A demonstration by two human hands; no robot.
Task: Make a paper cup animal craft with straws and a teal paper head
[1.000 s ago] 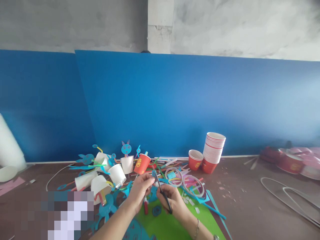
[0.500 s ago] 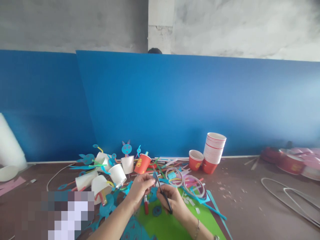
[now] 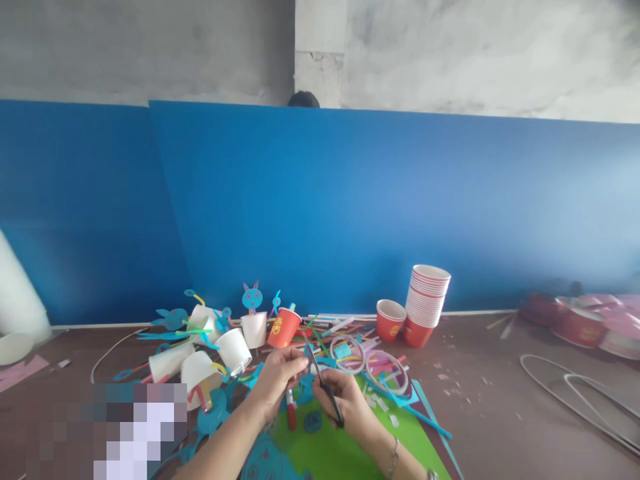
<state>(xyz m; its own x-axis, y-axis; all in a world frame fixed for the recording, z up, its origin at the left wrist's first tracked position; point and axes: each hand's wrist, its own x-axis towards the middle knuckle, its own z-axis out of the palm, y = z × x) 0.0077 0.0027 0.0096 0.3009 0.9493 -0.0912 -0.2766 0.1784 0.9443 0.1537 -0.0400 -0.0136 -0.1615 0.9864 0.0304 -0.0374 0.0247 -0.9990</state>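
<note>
My right hand [image 3: 353,400] is closed on scissors [image 3: 331,399] with black handles, their blades pointing up and away. Close to the blades, my left hand [image 3: 280,379] pinches a small blue paper piece [image 3: 309,349], whose outline is partly hidden by the fingers and scissors. Below the hands lies a green sheet [image 3: 370,440], with a small blue paper cutout [image 3: 313,422] bearing a drawn ring on it. A red marker [image 3: 291,410] lies between my forearms. Larger blue paper with drawn shapes [image 3: 265,460] sits nearest me.
Left of my hands are white paper cups [image 3: 234,350] with blue figures and straws. Beyond lies a red cup [image 3: 284,327]. Tape rolls [image 3: 387,373], a single cup [image 3: 391,320] and a tall cup stack [image 3: 425,307] stand right. A blue panel [image 3: 300,213] rises behind; a head's top [image 3: 304,99] shows above.
My hands, the scissors and the blue paper stay almost in place. The view shifts very slightly, and the head top behind the panel has moved a little left.
</note>
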